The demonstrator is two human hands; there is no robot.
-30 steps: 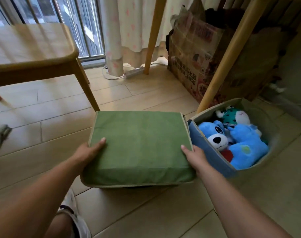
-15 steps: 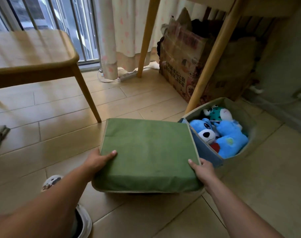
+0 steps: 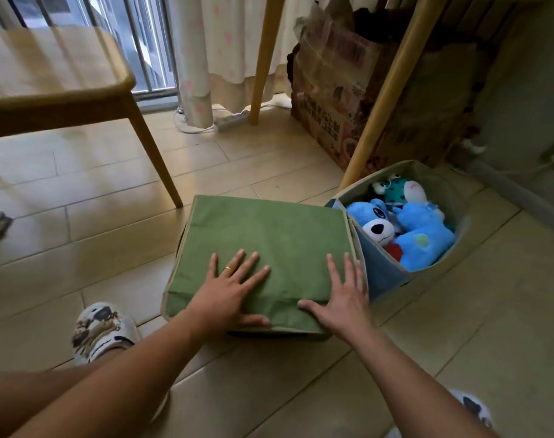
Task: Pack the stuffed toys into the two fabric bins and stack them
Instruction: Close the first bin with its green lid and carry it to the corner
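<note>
Green fabric bin with closed flat lid [image 3: 269,241] sits on the tile floor [image 3: 458,343]. Touching its right side: open blue-and-beige fabric bin [image 3: 376,273], holding a blue plush dog [image 3: 376,221], a blue stuffed toy [image 3: 424,235] and a green spotted plush [image 3: 395,189]. Left hand [image 3: 231,289] and right hand [image 3: 342,295] lie flat on the green lid's near edge, fingers spread, gripping nothing.

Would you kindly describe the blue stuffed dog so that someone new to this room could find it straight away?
Look at the slanted wooden table leg on the right; at its foot stands an open blue fabric bin beside the closed green bin. The blue stuffed dog lies at the open bin's left side. Unlike the spotted teal toy behind it, it has a white muzzle and black nose.
</note>
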